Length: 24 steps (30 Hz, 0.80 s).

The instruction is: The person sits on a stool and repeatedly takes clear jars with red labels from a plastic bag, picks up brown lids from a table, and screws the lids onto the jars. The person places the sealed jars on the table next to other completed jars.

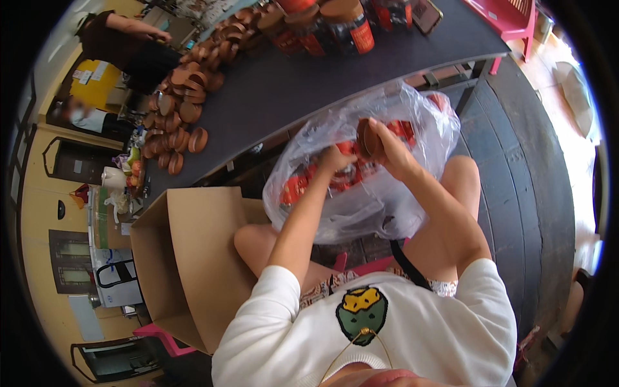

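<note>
A clear plastic bag (380,216) lies across my lap, holding several clear jars with red labels (294,189). My left hand (335,159) is inside the bag's opening, its fingers closed around one red-labelled jar (348,173). Just to its right, my right hand (392,155) grips a round copper-brown lid (366,138), tilted on edge above the jars. The thumb lies over the lid's rim. The lower parts of the jar under my left hand are hidden by the hand and the plastic.
On the dark table (277,103) ahead, many brown lids (187,97) are heaped at the left. Capped jars (348,29) and a phone (427,16) stand or lie at the far edge. An open cardboard box (209,258) is at my left. Another person (129,45) stands beyond the table.
</note>
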Available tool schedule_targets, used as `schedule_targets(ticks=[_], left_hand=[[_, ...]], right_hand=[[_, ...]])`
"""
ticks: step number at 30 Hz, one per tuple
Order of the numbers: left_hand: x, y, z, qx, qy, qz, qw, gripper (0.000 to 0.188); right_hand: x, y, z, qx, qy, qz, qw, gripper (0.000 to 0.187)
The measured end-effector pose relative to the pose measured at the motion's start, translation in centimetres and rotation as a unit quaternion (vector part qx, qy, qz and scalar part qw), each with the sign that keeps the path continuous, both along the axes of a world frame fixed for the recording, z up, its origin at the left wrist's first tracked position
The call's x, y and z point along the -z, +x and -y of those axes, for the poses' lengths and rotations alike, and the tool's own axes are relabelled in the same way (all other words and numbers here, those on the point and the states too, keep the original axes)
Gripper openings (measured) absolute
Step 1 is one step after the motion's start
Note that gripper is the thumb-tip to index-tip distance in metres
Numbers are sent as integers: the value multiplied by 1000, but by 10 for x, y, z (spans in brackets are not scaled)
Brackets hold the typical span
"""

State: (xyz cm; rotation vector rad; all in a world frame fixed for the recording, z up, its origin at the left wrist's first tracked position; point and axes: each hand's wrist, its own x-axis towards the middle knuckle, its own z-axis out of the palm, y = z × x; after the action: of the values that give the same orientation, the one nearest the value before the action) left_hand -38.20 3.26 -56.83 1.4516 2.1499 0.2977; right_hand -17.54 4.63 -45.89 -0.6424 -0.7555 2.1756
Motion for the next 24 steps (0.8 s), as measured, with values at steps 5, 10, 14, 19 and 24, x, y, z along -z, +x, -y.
schedule_targets(ticks=[5,10,14,19,24], left_hand=[[12,-13,18,-59,128,121,983,93],[17,-53,51,-147,46,231,961,70],[-2,-7,48,32,187,32,981,79],[32,7,12,-113,140,136,974,95],[17,8,3,-89,139,157,974,98]], right_hand=[[-19,0,10,-3,101,66,993,47],[-21,-7,22,4,262,189,946,55],[-7,-6,18,3,171,145,974,51],[-4,-9,13,-4,173,133,976,47],[5,-8,11,20,198,154,968,49]])
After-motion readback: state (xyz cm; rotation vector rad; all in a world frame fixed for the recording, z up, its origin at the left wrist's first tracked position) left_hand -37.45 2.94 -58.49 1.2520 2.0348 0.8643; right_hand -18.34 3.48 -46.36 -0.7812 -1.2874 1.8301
